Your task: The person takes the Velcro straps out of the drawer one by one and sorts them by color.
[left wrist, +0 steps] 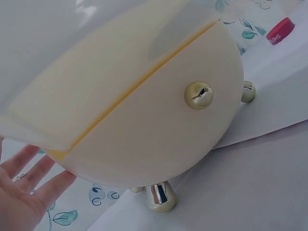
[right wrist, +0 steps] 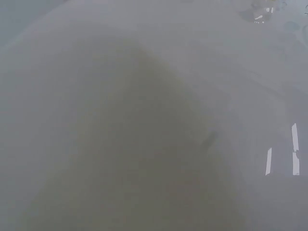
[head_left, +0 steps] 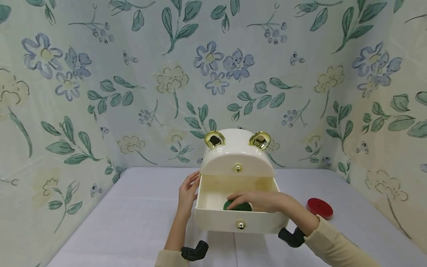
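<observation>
A glossy cream drawer box [head_left: 237,159] with a rounded top, gold knobs and gold feet stands on the table. Its lower drawer [head_left: 217,220] is pulled out towards me. At the box's left side, my left hand [head_left: 187,193] touches the wall with its fingers extended; the left wrist view shows these fingers [left wrist: 55,187] beside the box's edge. My right hand [head_left: 257,200] reaches into the drawer from the right, fingers bent over a green round thing [head_left: 241,206]. The drawer front hides part of that thing, and the thumb is out of sight. A blurred pale surface fills the right wrist view.
A red round flat thing [head_left: 319,208] lies on the white table cloth [head_left: 143,207], right of the box. It bears white lettering on its side in the left wrist view. Two gold rings [head_left: 260,140] stick up from the box top. Flower-patterned cloth [head_left: 143,74] surrounds the table.
</observation>
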A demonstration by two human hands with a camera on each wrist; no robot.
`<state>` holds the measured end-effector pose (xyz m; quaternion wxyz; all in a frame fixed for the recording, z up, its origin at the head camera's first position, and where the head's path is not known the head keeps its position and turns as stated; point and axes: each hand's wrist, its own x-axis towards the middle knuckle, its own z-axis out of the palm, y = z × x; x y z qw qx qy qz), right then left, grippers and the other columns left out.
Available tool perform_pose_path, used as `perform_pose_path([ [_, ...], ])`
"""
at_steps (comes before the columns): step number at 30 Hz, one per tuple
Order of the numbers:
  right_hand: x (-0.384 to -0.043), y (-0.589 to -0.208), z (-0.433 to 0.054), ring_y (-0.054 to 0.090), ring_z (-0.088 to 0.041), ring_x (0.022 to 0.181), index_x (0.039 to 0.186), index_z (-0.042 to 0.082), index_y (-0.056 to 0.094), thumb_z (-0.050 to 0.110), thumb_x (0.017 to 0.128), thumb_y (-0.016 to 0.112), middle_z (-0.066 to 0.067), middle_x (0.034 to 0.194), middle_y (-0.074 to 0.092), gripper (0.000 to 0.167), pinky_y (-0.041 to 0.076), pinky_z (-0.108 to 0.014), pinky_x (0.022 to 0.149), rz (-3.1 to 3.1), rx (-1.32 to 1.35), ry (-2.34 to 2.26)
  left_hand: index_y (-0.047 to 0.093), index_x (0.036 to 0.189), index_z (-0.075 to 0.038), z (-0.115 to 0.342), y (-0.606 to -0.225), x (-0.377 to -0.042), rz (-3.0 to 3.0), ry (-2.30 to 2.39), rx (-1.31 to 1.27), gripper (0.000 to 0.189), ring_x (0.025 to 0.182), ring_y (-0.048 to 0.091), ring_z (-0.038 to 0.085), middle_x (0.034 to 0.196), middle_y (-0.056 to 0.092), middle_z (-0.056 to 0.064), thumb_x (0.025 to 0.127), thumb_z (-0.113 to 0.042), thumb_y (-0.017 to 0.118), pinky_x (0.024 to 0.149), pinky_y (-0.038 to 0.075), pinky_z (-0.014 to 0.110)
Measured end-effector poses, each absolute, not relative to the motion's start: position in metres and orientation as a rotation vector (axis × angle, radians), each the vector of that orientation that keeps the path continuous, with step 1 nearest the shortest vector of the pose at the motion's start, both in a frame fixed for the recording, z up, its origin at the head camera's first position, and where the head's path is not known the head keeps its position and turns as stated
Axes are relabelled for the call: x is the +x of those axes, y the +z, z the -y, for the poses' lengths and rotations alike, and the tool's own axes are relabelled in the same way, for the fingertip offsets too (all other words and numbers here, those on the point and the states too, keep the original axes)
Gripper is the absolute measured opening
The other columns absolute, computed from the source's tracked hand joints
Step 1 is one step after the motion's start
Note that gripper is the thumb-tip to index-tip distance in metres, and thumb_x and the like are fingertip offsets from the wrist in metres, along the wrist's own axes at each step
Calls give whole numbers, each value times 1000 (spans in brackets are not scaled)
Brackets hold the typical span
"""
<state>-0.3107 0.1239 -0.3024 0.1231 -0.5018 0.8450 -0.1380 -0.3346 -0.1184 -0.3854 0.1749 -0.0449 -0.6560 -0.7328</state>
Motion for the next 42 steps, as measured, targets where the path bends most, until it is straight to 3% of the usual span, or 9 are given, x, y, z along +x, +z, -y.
perform_pose_path([
  [10, -311, -295, -127, 49, -27, 120, 118, 20, 61, 25, 78, 70, -9, 131, 52, 42, 41, -39, 100, -2617, -1501, -327, 52, 127, -11, 116, -386, -333, 1878, -2036, -118, 38, 94, 56, 10, 127, 53, 15, 92, -27, 52, 73, 55, 33],
  [17, -306, -288, -137, 45, -29, 121, 120, 23, 60, 30, 79, 69, -7, 133, 49, 43, 41, -45, 97, -2746, -1394, -355, 53, 125, -11, 115, -384, -331, 1870, -2007, -123, 40, 95, 58, 14, 125, 54, 17, 91, -31, 53, 71, 56, 33],
  [23, -299, -281, -150, 39, -35, 123, 121, 23, 59, 35, 78, 70, -11, 137, 44, 46, 45, -49, 92, -2800, -1314, -499, 56, 122, -11, 116, -385, -327, 1816, -1970, -217, 38, 90, 58, 10, 119, 57, 17, 91, -33, 54, 66, 56, 31],
  [32, -283, -271, -165, 39, -39, 122, 121, 20, 59, 38, 81, 66, -14, 135, 44, 45, 45, -52, 89, -2907, -1307, -597, 50, 129, -10, 117, -383, -329, 1896, -2014, -97, 39, 95, 56, 12, 128, 52, 17, 93, -27, 50, 72, 55, 32],
  [42, -272, -278, -181, 44, -32, 114, 117, 24, 62, 28, 77, 70, -8, 132, 48, 41, 48, -45, 78, -3163, -1248, -654, 51, 128, -11, 115, -383, -331, 1892, -2016, -97, 38, 93, 57, 10, 126, 53, 16, 93, -26, 51, 72, 55, 31],
])
